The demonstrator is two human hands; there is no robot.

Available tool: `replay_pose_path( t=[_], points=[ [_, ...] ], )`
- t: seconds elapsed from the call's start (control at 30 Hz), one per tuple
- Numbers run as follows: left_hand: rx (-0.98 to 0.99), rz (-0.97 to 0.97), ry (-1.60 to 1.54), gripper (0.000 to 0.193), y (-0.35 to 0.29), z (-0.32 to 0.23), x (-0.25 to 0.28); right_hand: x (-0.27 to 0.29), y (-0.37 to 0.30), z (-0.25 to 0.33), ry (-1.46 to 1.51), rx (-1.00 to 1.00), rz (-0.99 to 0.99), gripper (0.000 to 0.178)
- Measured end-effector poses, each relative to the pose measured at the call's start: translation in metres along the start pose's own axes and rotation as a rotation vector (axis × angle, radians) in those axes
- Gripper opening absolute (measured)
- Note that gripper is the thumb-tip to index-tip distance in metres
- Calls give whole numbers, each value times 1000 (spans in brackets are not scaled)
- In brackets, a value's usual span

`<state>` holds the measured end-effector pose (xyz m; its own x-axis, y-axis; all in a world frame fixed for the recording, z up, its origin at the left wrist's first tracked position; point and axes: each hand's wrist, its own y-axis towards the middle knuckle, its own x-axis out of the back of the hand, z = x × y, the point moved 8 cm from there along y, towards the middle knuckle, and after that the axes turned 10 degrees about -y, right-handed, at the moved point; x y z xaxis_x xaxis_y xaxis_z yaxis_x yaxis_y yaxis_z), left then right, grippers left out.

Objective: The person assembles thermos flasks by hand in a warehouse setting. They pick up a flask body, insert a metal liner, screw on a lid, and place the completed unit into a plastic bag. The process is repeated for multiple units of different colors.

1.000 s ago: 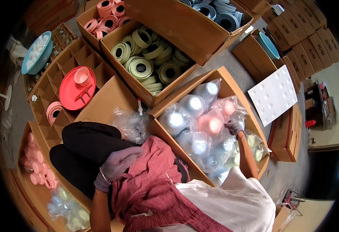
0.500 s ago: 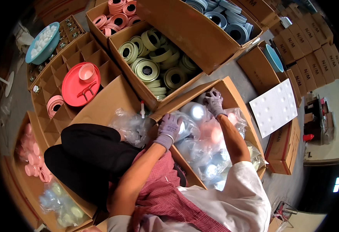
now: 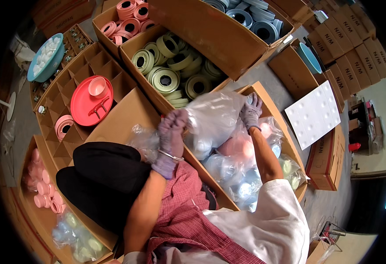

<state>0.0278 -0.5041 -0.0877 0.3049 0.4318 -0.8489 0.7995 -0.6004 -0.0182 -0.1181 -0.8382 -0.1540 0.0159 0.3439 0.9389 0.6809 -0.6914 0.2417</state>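
Note:
A clear plastic bag point(image 3: 215, 110) stretches across the far end of an open cardboard box point(image 3: 284, 130), between my two gloved hands. My left hand point(image 3: 171, 137), slightly smeared by motion, is closed on the bag's near-left end above the box's left edge. At the far right, my right hand point(image 3: 251, 114) has its fingers curled at the bag's other end; a bit of something pale blue shows by its fingertips. Below the bag lie wrapped pink pieces point(image 3: 239, 147) and wrapped light blue pieces point(image 3: 245, 187), their exact kind blurred by the plastic.
Beyond stands a box of pale green rings point(image 3: 164, 79), with pink rings point(image 3: 131, 26) and blue-grey rings point(image 3: 263, 31) behind. A red tray point(image 3: 80, 103) bearing a pink cup point(image 3: 98, 87) rests on a divided carton point(image 3: 65, 90). A white dimpled sheet point(image 3: 314, 114) leans at the right.
My left hand has drawn back left from the box's edge, pulling the plastic bag up and out across the box. My right hand has shifted slightly right and nearer.

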Motion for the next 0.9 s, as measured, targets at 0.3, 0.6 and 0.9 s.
replay_pose_path(
  t=[0.3,0.6,0.9],
  points=[
    [355,-269,-157,21,-21,42,53,-12,-17,52,-203,500,61,18],
    [-39,-308,7,21,-13,-25,115,-37,-51,-1,873,-174,325,42],
    [244,289,469,69,-30,26,-12,60,-54,42,1760,-370,315,10]
  ],
)
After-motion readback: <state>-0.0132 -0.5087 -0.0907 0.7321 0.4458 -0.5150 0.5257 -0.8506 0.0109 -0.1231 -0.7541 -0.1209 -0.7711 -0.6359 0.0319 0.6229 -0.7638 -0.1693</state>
